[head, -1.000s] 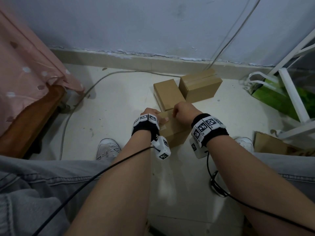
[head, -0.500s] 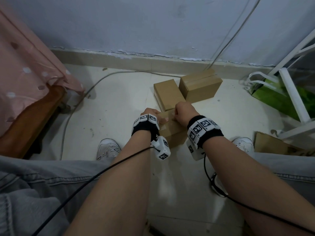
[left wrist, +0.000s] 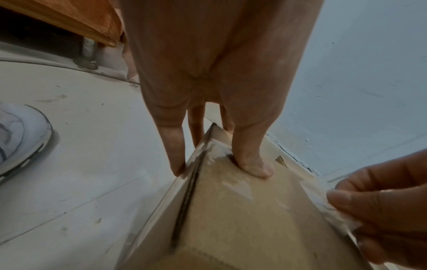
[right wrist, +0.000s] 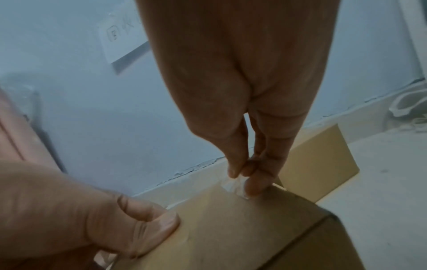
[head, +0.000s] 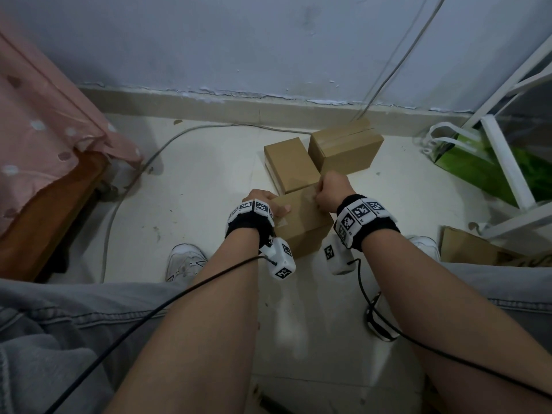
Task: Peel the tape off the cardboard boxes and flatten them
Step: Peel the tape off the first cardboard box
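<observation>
Tape is the matter in hand: a clear, glossy strip of packing tape that runs across the top of the nearest brown cardboard box, which sits on the pale floor between the person's feet. The right hand pinches a lifted, crinkled end of it at the box's far right edge, thumb against fingertips. The left hand grips the box's left edge, thumb pressed flat on top and fingers down the side.

To do this step well, I judge the pull should go low and back along the strip, toward the left hand, rather than straight up, so the film comes away whole and does not tear the paper face. The left hand should bear down to keep the light box from lifting or skidding. A firmer pinch further down the freed end would help, as so short a tab could slip.

The box lies skewed, one corner pointing toward the person; its long axis seems to run from near left to far right, and the tape follows the top seam between the two hands. Two more closed brown cardboard boxes stand just beyond it, near the wall.
</observation>
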